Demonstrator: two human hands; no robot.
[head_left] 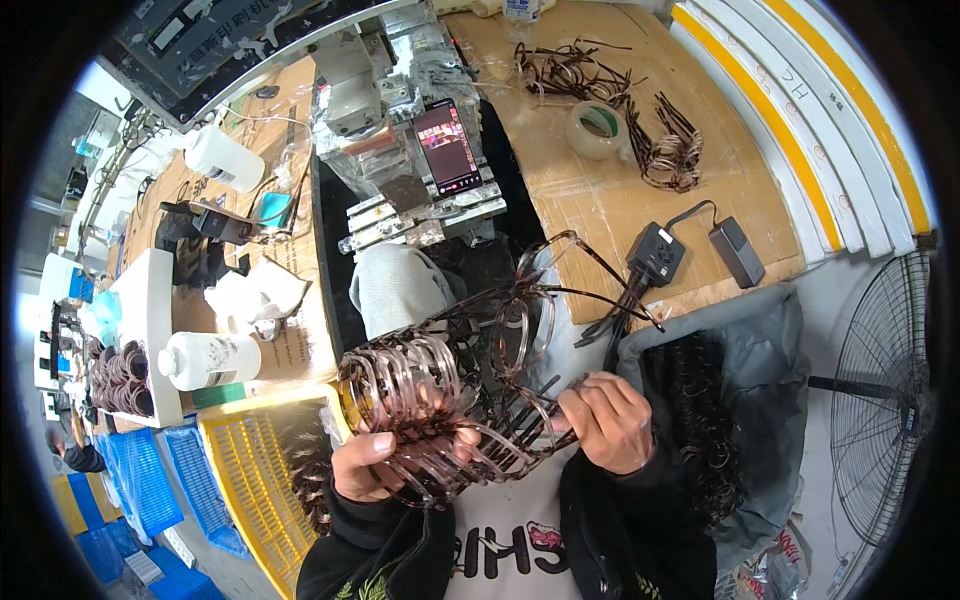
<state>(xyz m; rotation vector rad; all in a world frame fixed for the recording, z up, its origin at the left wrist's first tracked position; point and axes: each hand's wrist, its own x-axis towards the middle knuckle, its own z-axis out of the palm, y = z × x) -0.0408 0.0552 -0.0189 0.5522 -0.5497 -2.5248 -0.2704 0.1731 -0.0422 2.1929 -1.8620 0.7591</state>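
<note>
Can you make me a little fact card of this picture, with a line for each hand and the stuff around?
Left hand: holding a row of brown, see-through glasses frames
Right hand: fingers pinching at the right end of the bunch; exact part hard to tell
Ahead: lit phone on a metal machine
Cardboard, right: tape roll, tangled loose frames
Far right: wire fan
Left: yellow basket, two white bottles

Ahead of me: lit phone (447, 150) on metal machine (345, 90), grey cloth (398, 290) nearer me | My right: tape roll (588, 146), black adapter (738, 252) on counter (560, 205); black fan (885, 400) beyond | My left: white bottle (225, 158), another white bottle (212, 362) nearer me
</note>
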